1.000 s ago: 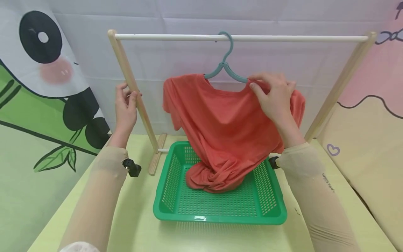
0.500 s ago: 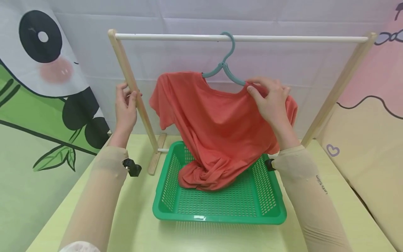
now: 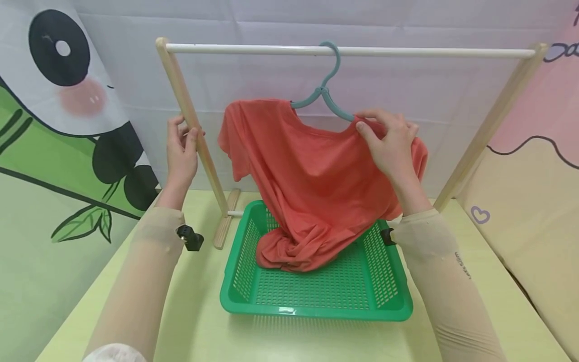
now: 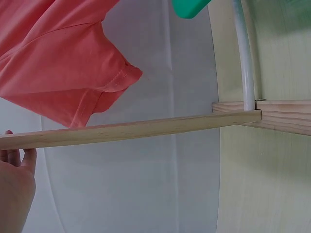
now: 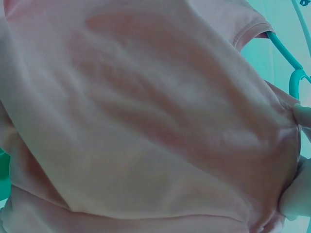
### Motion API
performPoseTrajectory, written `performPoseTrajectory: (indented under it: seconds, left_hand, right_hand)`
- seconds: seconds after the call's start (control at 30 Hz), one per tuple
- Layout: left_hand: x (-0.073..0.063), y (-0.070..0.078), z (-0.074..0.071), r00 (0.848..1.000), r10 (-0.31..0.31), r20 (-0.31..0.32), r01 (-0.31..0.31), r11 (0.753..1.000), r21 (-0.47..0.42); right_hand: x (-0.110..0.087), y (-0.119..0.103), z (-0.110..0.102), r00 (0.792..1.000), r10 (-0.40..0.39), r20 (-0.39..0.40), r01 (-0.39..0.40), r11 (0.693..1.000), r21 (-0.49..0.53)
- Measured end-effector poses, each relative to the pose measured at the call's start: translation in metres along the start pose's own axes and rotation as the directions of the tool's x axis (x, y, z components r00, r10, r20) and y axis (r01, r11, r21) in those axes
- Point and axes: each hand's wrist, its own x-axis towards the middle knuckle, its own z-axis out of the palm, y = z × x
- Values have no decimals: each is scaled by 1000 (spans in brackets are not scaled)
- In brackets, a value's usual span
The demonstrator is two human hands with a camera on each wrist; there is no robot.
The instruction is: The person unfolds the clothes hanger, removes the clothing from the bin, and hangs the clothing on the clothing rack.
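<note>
A red T-shirt (image 3: 312,156) hangs from a teal hanger (image 3: 332,103), whose hook is over the white rail (image 3: 253,50) of a wooden rack. With thumb and fingers my right hand (image 3: 392,143) pinches the shirt's shoulder beside the neckline, where the hanger arm goes under the cloth. Its fingertips (image 5: 302,115) show at the cloth's edge in the right wrist view. My left hand (image 3: 182,153) holds the rack's left wooden post (image 3: 187,108), thumb in front. Below, the shirt's bunched lower part hangs down into a green basket (image 3: 316,312).
The basket stands on a pale yellow table (image 3: 194,301), between the rack's posts. A wooden foot (image 3: 227,221) supports the left post, and the right post (image 3: 490,128) rises beyond my right arm. Behind the rack hangs a white cloth backdrop (image 3: 407,30).
My right hand has shifted a little to the left with the shirt's shoulder, and the sleeve on the left hangs farther out. The bunched part has slid left; my left hand stays on the post.
</note>
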Motion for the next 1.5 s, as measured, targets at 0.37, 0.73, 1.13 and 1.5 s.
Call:
performPoseTrajectory:
  seconds: [0.37,0.73,1.13,1.5]
  left_hand:
    - [-1,-1,1,1000,0,3,0,1000,13]
    - [0,5,1,1000,-10,0,10,1000,-5]
    - [1,6,2,1000,0,2,0,999,-34]
    - [-3,2,0,1000,-5,8,5,1000,-30]
  right_hand:
    - [-4,-1,0,999,0,-38,-1,1000,-17]
    - [-7,-9,-8,993,-41,-115,30,995,-94]
    - [-21,-26,19,808,-457,-371,502,865,27]
    - [-43,-34,50,783,-607,-138,623,759,190]
